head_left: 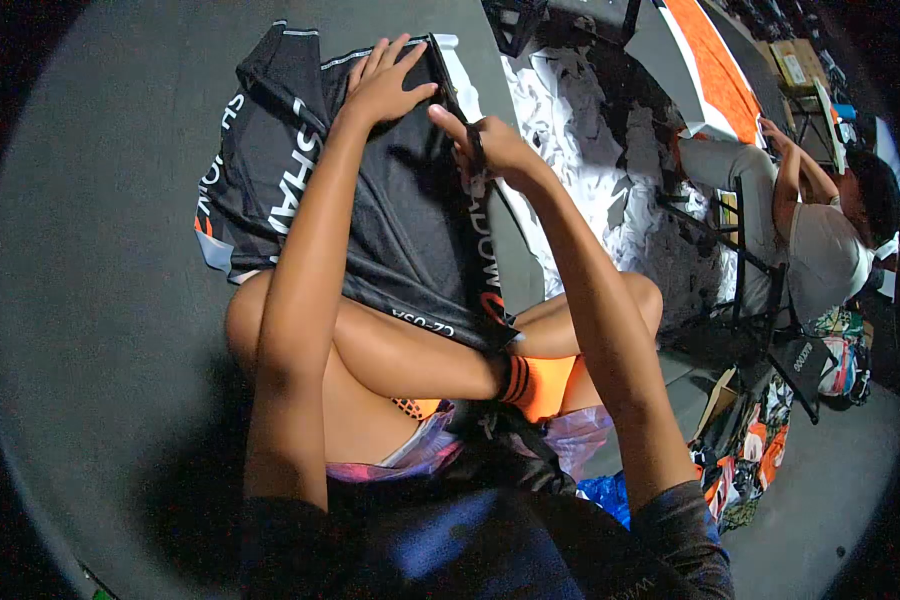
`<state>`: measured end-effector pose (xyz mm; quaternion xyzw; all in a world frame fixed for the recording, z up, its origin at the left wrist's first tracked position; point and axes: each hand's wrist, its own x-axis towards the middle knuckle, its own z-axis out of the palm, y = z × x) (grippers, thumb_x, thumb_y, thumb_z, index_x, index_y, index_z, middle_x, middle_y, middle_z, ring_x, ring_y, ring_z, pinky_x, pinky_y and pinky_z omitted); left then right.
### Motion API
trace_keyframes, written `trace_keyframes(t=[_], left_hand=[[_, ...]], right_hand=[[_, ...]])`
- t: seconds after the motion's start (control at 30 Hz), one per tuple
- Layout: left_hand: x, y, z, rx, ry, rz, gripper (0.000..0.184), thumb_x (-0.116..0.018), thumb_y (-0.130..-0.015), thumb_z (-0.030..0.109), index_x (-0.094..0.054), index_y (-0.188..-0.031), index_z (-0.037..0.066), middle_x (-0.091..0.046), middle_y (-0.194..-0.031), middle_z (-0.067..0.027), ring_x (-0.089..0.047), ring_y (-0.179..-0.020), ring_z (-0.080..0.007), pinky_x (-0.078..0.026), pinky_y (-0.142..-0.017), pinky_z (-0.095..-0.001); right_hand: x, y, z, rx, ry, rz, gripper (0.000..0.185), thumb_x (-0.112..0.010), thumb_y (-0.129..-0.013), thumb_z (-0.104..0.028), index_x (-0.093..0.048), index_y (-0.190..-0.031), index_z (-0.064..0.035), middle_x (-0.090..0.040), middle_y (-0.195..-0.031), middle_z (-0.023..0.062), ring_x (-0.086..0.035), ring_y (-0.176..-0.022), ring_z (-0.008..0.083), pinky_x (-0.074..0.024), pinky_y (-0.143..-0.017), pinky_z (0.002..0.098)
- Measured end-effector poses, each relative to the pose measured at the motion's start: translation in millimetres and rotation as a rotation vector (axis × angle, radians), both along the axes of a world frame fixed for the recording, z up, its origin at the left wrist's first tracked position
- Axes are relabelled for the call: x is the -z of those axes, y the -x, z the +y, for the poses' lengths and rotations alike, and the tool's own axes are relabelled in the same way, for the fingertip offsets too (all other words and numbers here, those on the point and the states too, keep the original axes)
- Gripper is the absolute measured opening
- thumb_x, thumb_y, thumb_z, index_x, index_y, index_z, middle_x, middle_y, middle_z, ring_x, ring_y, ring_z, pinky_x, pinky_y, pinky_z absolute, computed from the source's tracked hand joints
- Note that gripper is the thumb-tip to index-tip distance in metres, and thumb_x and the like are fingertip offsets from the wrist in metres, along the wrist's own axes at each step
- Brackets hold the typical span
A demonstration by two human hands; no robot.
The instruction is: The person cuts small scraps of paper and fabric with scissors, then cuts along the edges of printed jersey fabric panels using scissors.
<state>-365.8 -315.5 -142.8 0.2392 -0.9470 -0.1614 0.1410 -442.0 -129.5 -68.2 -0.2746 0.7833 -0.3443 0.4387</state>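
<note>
A black jersey piece [380,190] with white lettering lies spread in front of my crossed legs. My left hand [385,90] rests flat near its far edge, palm down with fingers spread. Beside the jersey's right edge is my right hand [490,148], its fingers curled through a black loop. The loop looks like the handle of dark scissors [476,147], mostly hidden by the hand. A pale strip of material [457,75] runs along the same edge, close to both hands.
White crumpled scraps [550,130] are heaped to the right. Beyond them, another person [820,240] sits on a black folding chair [740,250] at a table with orange and white cloth [715,65]. Colourful fabric pieces [755,460] lie at the lower right.
</note>
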Motion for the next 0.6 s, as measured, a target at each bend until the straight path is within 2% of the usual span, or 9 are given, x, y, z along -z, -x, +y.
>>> trace_keyframes(t=[0.1, 0.23, 0.4, 0.53, 0.6], left_hand=[[0, 0, 0, 0.002, 0.004, 0.002, 0.068, -0.052, -0.082, 0.056, -0.031, -0.142, 0.031, -0.019, -0.152, -0.0015, -0.014, -0.141, -0.0237, -0.012, -0.111, -0.044], [3, 2, -2, -0.007, -0.012, 0.018, 0.058, -0.047, -0.087, 0.048, -0.033, -0.141, 0.031, -0.021, -0.151, -0.0009, -0.015, -0.14, -0.0233, -0.013, -0.111, -0.0437], [4, 2, -1, -0.013, -0.011, 0.035, 0.05, -0.043, -0.091, 0.039, -0.035, -0.14, 0.031, -0.024, -0.15, -0.0004, -0.018, -0.139, -0.0233, -0.014, -0.111, -0.043], [3, 3, 0, -0.022, -0.014, 0.044, 0.048, -0.042, -0.092, 0.037, -0.036, -0.139, 0.032, -0.025, -0.15, -0.0004, -0.018, -0.139, -0.0235, -0.014, -0.111, -0.0428], [5, 3, 0, -0.022, -0.024, 0.051, 0.048, -0.042, -0.092, 0.037, -0.037, -0.139, 0.032, -0.025, -0.15, -0.0005, -0.018, -0.139, -0.0235, -0.013, -0.111, -0.043]], right_hand=[[-7, -4, -1, -0.003, 0.045, -0.082, 0.071, -0.065, -0.067, -0.069, -0.062, -0.073, 0.0012, -0.056, -0.061, 0.0085, -0.052, -0.052, 0.0163, -0.0394, -0.048, 0.0291], [-8, -11, 0, -0.008, 0.064, 0.023, 0.074, -0.064, -0.069, -0.068, -0.064, -0.084, 0.0052, -0.059, -0.067, 0.0115, -0.057, -0.06, 0.0191, -0.0436, -0.054, 0.0304], [0, -10, -4, -0.013, 0.05, 0.068, 0.08, -0.064, -0.068, -0.068, -0.063, -0.089, 0.0087, -0.061, -0.071, 0.0144, -0.06, -0.066, 0.0222, -0.0466, -0.06, 0.0321], [-7, -14, -4, -0.004, 0.022, 0.084, 0.081, -0.063, -0.068, -0.069, -0.063, -0.089, 0.009, -0.062, -0.073, 0.016, -0.061, -0.068, 0.0243, -0.0478, -0.062, 0.0335], [-5, -17, -3, -0.004, 0.09, 0.117, 0.069, -0.061, -0.072, -0.068, -0.056, -0.06, -0.0004, -0.054, -0.055, 0.0098, -0.055, -0.05, 0.0196, -0.0405, -0.049, 0.0292]])
